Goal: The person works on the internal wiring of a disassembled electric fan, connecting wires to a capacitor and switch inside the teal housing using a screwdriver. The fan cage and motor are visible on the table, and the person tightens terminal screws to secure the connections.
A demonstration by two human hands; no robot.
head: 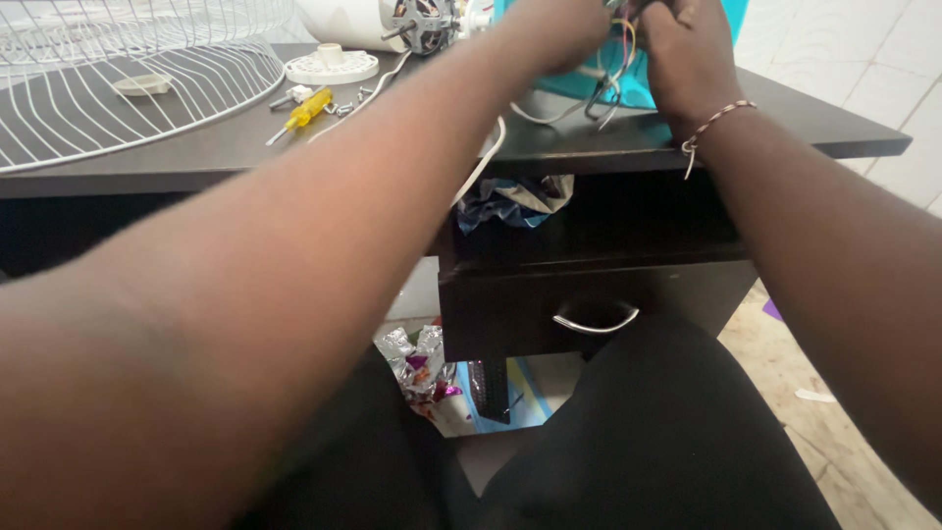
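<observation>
Left hand: the left hand [554,29] is raised at the far edge of the desk, fingers curled in toward the bundle of wires [620,44]; whether it actually pinches a wire cannot be told, since the top of the frame cuts it off.
Right hand: the right hand [687,54] is closed around the same wires, fingers bent tight; a thin bracelet [714,123] sits at the wrist.
Wires: thin coloured leads, yellow and pink among them, run between both hands in front of a teal housing [628,74] standing on the desk; grey leads [589,103] hang down to the desktop.
Desk: dark desk [235,147] with a drawer below, metal handle [596,319].
Motor: exposed fan motor [422,25] lies left of the hands, near them.
Cable: white cable [481,162] drops over the front edge.
Loose items: yellow-handled screwdriver [304,110], small screws [343,106], white round plastic cap [331,65].
Fan guard: white wire grille [118,98] lies flat at the far left, well apart from the hands.
</observation>
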